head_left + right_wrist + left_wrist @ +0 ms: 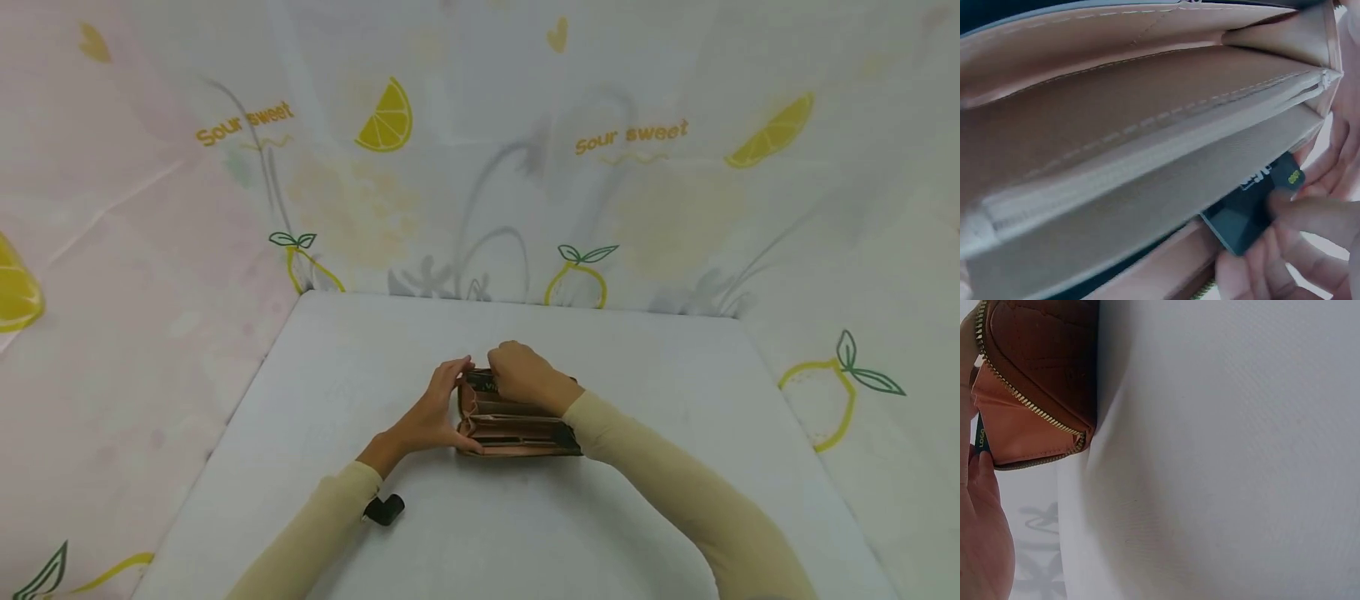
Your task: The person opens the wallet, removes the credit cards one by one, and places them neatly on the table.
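Observation:
A brown zip-around wallet (517,451) stands spread on the white table, its pleated compartments facing up. My left hand (431,417) holds its left end, thumb on the near edge and fingers at the far edge. In the left wrist view the wallet's end panel (1029,434) shows between two rows of brass zipper teeth. My right hand (525,371) reaches over into the far compartment, fingers curled. There it pinches a dark card (1241,215) with pale and yellow lettering, its thumb on the card's face. Part of the card is hidden inside the wallet.
The white table (360,350) meets a lemon-printed cloth backdrop (487,183) at its far edge and sides. A black device (385,510) sits under my left wrist.

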A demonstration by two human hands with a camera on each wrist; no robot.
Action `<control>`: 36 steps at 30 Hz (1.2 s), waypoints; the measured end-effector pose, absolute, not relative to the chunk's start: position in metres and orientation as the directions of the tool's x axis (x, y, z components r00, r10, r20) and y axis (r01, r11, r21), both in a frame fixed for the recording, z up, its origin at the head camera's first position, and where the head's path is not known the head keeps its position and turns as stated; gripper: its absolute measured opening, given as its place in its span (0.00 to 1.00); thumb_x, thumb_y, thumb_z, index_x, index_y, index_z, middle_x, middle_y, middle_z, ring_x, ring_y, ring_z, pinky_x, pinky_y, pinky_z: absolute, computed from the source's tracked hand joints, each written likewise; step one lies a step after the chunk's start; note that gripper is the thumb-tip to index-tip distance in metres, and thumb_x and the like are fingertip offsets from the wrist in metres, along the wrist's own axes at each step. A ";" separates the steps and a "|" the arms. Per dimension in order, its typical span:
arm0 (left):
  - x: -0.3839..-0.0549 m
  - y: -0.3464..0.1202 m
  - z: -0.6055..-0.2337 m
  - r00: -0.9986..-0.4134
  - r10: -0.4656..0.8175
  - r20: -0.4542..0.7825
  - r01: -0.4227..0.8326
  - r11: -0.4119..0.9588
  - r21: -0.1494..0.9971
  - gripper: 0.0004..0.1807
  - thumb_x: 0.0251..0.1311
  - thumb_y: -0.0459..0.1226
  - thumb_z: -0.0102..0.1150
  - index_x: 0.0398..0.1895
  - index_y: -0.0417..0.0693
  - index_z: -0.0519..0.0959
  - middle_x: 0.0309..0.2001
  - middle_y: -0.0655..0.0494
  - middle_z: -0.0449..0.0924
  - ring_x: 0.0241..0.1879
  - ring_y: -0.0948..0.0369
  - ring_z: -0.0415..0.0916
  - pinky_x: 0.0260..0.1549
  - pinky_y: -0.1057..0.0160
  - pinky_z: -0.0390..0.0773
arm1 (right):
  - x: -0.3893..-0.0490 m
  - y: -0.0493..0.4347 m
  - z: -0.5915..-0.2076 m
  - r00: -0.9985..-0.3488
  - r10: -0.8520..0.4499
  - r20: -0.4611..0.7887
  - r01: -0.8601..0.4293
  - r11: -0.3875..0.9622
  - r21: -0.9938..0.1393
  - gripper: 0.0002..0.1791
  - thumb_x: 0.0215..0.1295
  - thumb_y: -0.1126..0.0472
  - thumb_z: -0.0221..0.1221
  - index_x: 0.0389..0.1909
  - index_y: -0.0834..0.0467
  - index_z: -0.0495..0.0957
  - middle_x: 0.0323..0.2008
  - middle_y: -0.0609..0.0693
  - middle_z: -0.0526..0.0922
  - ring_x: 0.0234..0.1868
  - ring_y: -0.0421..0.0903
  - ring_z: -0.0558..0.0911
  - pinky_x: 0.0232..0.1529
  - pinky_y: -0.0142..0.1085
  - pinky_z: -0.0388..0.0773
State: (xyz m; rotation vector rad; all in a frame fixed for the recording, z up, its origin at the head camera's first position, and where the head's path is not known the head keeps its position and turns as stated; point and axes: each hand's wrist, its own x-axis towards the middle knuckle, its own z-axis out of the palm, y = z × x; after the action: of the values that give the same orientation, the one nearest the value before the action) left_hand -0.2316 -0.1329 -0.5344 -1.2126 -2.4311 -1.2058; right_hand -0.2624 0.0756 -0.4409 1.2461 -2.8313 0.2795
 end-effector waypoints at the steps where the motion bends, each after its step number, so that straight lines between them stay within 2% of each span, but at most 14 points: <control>1: -0.232 -0.133 -0.535 -0.656 0.595 0.464 0.729 0.340 0.594 0.76 0.29 0.59 0.80 0.77 0.43 0.41 0.69 0.42 0.51 0.68 0.52 0.52 0.62 0.53 0.65 | -0.263 0.076 -0.441 -0.678 -0.726 0.114 -0.734 0.659 -0.164 0.07 0.59 0.72 0.58 0.23 0.62 0.75 0.22 0.51 0.76 0.25 0.47 0.76 0.28 0.40 0.75; 9: -0.232 -0.133 -0.535 -0.651 0.595 0.471 0.739 0.352 0.575 0.77 0.28 0.61 0.80 0.77 0.43 0.41 0.68 0.43 0.51 0.67 0.52 0.53 0.61 0.52 0.65 | -0.264 0.081 -0.433 -0.695 -0.712 0.100 -0.709 0.656 -0.258 0.08 0.62 0.69 0.61 0.24 0.58 0.82 0.22 0.46 0.80 0.23 0.40 0.76 0.28 0.35 0.75; 17: -0.232 -0.131 -0.532 -0.671 0.583 0.458 0.721 0.372 0.585 0.77 0.26 0.60 0.81 0.77 0.40 0.43 0.68 0.45 0.51 0.66 0.52 0.55 0.61 0.51 0.66 | -0.272 0.104 -0.415 -0.765 -0.629 0.139 -0.619 0.658 -0.429 0.06 0.64 0.63 0.64 0.27 0.56 0.85 0.25 0.43 0.83 0.26 0.38 0.78 0.32 0.37 0.77; 20: -0.232 -0.132 -0.532 -0.668 0.590 0.453 0.723 0.371 0.583 0.77 0.27 0.59 0.82 0.76 0.39 0.42 0.68 0.45 0.51 0.67 0.52 0.53 0.62 0.52 0.65 | -0.275 0.116 -0.412 -0.806 -0.578 0.127 -0.553 0.660 -0.508 0.05 0.65 0.61 0.64 0.30 0.55 0.86 0.26 0.43 0.83 0.26 0.39 0.79 0.31 0.36 0.76; 27: -0.233 -0.133 -0.530 -0.646 0.607 0.464 0.751 0.396 0.528 0.78 0.27 0.62 0.80 0.77 0.40 0.42 0.68 0.42 0.53 0.68 0.52 0.53 0.63 0.52 0.63 | -0.284 0.154 -0.407 -0.905 -0.397 0.149 -0.389 0.635 -0.668 0.07 0.64 0.60 0.65 0.34 0.60 0.86 0.27 0.51 0.85 0.25 0.50 0.84 0.27 0.37 0.76; 31: -0.233 -0.133 -0.530 -0.654 0.608 0.451 0.744 0.405 0.532 0.80 0.21 0.59 0.83 0.77 0.42 0.42 0.68 0.42 0.53 0.68 0.52 0.52 0.62 0.51 0.64 | -0.289 0.180 -0.412 -0.960 -0.257 0.112 -0.248 0.594 -0.765 0.11 0.65 0.60 0.65 0.40 0.65 0.85 0.32 0.56 0.86 0.27 0.48 0.86 0.32 0.39 0.80; 36: -0.233 -0.133 -0.529 -0.663 0.611 0.432 0.731 0.405 0.549 0.82 0.17 0.53 0.87 0.77 0.43 0.42 0.68 0.40 0.52 0.68 0.52 0.51 0.62 0.48 0.63 | -0.294 0.213 -0.428 -0.993 -0.114 -0.015 -0.050 0.545 -0.837 0.16 0.66 0.58 0.63 0.46 0.68 0.83 0.38 0.60 0.86 0.31 0.46 0.86 0.43 0.46 0.81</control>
State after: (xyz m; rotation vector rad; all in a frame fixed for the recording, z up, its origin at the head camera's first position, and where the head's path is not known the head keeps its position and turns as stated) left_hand -0.2331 -0.1334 -0.5291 -1.2023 -2.4931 -1.1014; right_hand -0.2938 0.2130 -0.4281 0.1503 -2.8201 1.5248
